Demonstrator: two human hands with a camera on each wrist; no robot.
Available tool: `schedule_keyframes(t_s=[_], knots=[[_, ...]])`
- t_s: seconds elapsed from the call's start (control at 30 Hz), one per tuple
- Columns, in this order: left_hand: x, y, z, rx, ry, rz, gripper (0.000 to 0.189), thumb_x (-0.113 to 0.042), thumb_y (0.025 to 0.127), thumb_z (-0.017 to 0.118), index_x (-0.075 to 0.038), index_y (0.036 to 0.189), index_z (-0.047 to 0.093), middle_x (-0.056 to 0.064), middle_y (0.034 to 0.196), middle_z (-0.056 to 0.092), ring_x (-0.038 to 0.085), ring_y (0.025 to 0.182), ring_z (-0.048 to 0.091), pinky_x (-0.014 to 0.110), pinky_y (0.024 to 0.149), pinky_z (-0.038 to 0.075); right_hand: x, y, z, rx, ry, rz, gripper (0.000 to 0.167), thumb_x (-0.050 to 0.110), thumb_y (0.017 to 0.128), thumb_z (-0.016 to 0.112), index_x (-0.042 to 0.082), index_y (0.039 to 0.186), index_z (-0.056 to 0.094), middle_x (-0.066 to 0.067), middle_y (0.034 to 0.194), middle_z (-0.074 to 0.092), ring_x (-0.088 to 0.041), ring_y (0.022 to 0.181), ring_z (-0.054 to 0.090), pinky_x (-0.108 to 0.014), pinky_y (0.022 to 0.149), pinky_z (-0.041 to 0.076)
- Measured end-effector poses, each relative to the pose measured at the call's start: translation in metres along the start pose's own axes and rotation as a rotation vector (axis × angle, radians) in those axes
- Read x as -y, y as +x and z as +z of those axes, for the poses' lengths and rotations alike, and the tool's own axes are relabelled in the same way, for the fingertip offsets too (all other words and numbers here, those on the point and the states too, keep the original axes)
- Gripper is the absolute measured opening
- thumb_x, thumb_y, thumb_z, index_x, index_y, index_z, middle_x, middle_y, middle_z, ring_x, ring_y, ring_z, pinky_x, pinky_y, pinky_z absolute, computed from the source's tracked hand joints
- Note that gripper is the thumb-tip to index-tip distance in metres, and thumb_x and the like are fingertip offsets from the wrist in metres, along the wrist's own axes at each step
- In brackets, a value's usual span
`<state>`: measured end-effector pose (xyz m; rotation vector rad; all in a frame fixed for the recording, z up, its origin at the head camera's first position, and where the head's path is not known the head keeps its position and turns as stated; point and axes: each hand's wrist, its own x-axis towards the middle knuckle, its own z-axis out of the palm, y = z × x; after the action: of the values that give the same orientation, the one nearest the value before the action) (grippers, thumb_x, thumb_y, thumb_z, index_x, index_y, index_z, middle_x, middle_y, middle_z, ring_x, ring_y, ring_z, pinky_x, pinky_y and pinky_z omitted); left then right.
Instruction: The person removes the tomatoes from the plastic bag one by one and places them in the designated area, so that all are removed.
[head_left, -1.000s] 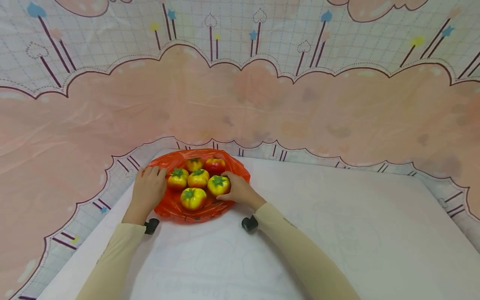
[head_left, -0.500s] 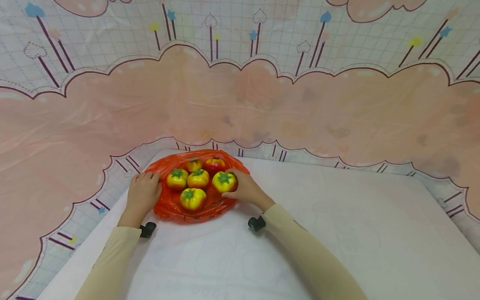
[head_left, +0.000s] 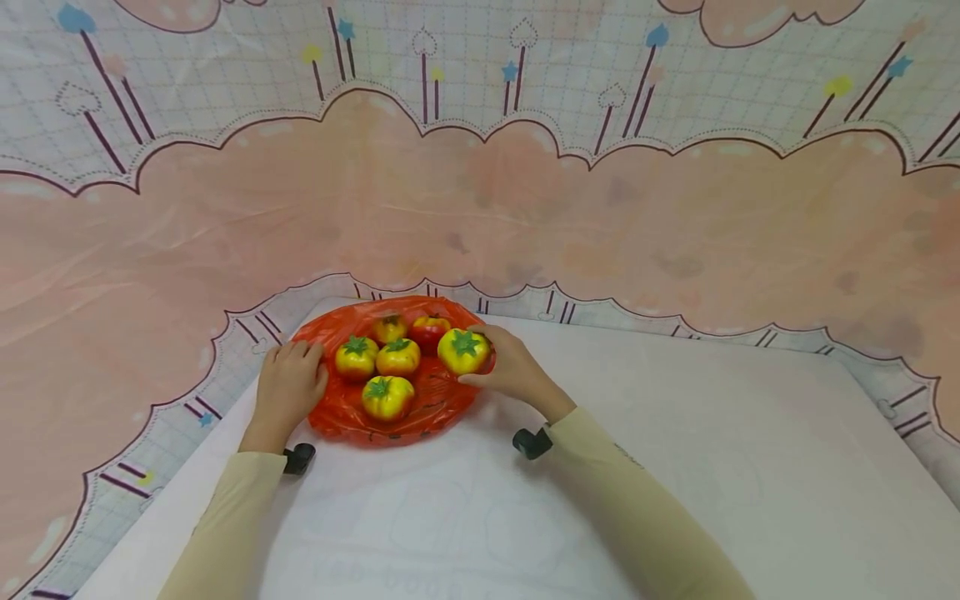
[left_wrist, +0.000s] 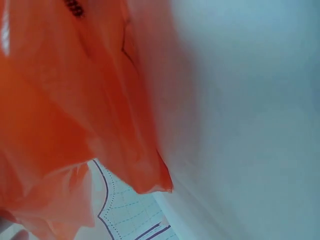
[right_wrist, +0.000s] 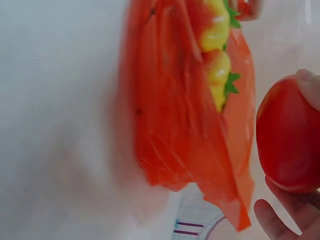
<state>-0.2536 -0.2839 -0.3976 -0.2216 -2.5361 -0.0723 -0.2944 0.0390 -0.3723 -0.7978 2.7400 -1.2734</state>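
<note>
A red plastic bag [head_left: 437,398], spread wide at its mouth, lies on the white table with several yellow-and-red tomatoes [head_left: 387,398] inside. My left hand [head_left: 287,385] grips the bag's left rim; its fingertips are mostly hidden behind the plastic. With thumb and fingers my right hand [head_left: 517,367] holds one tomato [head_left: 461,352] over the bag's right rim, green leaf side up. In the right wrist view that tomato's smooth red underside [right_wrist: 290,135] shows apart from the bag. The left wrist view is filled by the bag's side [left_wrist: 75,110].
White sheeting covers the table [head_left: 675,467]. Behind it hangs a pink and white patterned cloth [head_left: 600,208], which also borders the left side. Black wrist cameras [head_left: 532,443] sit close above the tabletop.
My right hand has lifted the tomato up and to the right, from among the others to the bag's right rim. The left hand has shifted slightly left and down.
</note>
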Motion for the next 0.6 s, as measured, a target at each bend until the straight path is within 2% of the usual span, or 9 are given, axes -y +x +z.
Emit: schedule_keyframes(t_s=[0.1,0.2,0.47,0.6], knots=[[-0.001,0.001,0.001,-0.050,0.011,0.006,0.018,-0.007,0.080,0.060,0.005,0.093,0.058,0.026,0.091,0.058,0.044,0.094,0.054,0.058,0.091,0.040,0.001,-0.003,-0.008,-0.025,-0.009,-0.034,0.071,0.023,0.074,0.079,0.008,0.134,0.046,-0.010,0.134,0.051,-0.024,0.119,0.052,-0.039,0.097,0.049],[-0.003,0.002,0.002,-0.069,0.023,-0.008,0.018,-0.007,0.079,0.060,0.005,0.093,0.057,0.025,0.091,0.056,0.044,0.095,0.053,0.057,0.091,0.039,0.002,-0.008,-0.017,-0.048,-0.019,-0.066,0.071,0.022,0.073,0.080,0.007,0.134,0.047,-0.010,0.133,0.052,-0.024,0.116,0.053,-0.038,0.094,0.051],[-0.009,0.004,-0.002,-0.064,0.043,-0.074,0.019,-0.009,0.081,0.058,0.005,0.094,0.057,0.026,0.093,0.055,0.045,0.094,0.051,0.056,0.089,0.039,-0.002,-0.019,-0.036,-0.076,-0.045,-0.078,0.071,0.020,0.073,0.080,0.007,0.134,0.045,-0.011,0.132,0.052,-0.025,0.115,0.053,-0.037,0.091,0.052],[-0.010,0.004,-0.004,-0.037,0.046,-0.094,0.020,-0.009,0.082,0.058,0.006,0.096,0.057,0.027,0.096,0.056,0.045,0.097,0.050,0.057,0.091,0.038,-0.009,-0.024,-0.043,-0.090,-0.051,-0.071,0.071,0.019,0.073,0.080,0.007,0.134,0.045,-0.010,0.131,0.052,-0.025,0.115,0.053,-0.038,0.091,0.052]])
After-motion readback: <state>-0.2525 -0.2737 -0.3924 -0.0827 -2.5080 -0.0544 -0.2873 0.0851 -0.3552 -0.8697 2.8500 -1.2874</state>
